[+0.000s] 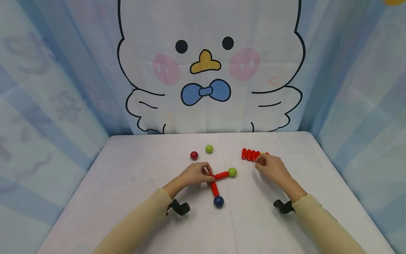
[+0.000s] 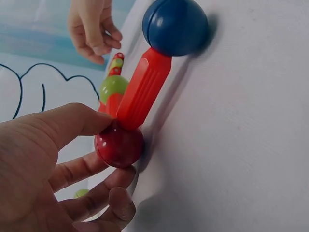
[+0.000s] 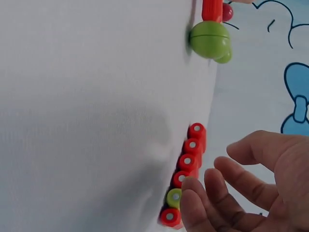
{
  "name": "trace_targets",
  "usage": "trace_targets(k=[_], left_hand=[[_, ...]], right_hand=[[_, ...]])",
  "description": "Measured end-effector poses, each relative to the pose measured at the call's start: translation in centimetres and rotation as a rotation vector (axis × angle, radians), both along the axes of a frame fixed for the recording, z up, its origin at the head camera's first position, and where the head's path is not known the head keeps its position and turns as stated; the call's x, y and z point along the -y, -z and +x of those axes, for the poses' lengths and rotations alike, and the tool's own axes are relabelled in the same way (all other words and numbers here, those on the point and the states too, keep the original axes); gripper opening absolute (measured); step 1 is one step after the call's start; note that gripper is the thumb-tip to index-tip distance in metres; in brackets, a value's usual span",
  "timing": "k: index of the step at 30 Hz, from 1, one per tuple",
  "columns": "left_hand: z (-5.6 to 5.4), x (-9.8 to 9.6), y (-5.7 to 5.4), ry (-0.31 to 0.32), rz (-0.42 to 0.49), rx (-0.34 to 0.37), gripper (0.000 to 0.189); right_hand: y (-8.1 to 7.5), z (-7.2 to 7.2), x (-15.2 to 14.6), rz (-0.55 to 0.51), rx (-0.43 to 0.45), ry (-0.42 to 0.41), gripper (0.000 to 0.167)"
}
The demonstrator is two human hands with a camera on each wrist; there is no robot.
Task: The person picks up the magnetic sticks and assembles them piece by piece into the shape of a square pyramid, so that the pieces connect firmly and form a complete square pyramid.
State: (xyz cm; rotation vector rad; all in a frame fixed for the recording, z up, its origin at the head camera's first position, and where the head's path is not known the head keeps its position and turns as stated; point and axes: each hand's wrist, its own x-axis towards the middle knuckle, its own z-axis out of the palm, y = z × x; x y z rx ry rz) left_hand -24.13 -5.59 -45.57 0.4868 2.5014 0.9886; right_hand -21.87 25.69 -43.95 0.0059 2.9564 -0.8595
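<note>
My left hand (image 1: 197, 173) pinches a red ball (image 2: 119, 145) between thumb and fingers. Two red rods branch from that ball: one rod (image 1: 215, 189) runs toward me to a dark blue ball (image 1: 218, 201), the other (image 1: 221, 175) points right to a green ball (image 1: 232, 172). Over a row of short rods (image 3: 187, 162) with silvery dots at their ends hovers my right hand (image 1: 273, 167). Its fingers are loosely bent, thumb apart, with nothing between them. Most rods in the row are red; one rod (image 3: 174, 197) is green.
A loose red ball (image 1: 194, 155) and a loose green ball (image 1: 209, 149) lie toward the back of the white-covered table (image 1: 127, 211). Behind the table hangs a curtain (image 1: 206, 116) with a cartoon bird; more curtain flanks both sides.
</note>
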Motion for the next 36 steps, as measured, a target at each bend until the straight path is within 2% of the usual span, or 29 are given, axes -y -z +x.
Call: trace_targets(k=[11, 18, 28, 36], left_hand=[[0.9, 0.4, -0.5, -0.017, -0.11, -0.043, 0.023], [1.7, 0.3, -0.6, -0.033, -0.181, -0.043, 0.029], [3.2, 0.1, -0.5, -0.05, -0.188, -0.024, 0.035], [3.7, 0.1, -0.3, -0.062, -0.186, -0.023, 0.042]], right_hand=[[1.0, -1.9, -2.4, -0.005, -0.034, 0.119, 0.032], [1.5, -2.7, -3.3, -0.026, -0.014, 0.151, 0.03], [0.9, -3.4, -3.4, -0.044, 0.087, 0.193, 0.028], [1.0, -3.9, -3.4, -0.053, 0.129, 0.209, 0.031]])
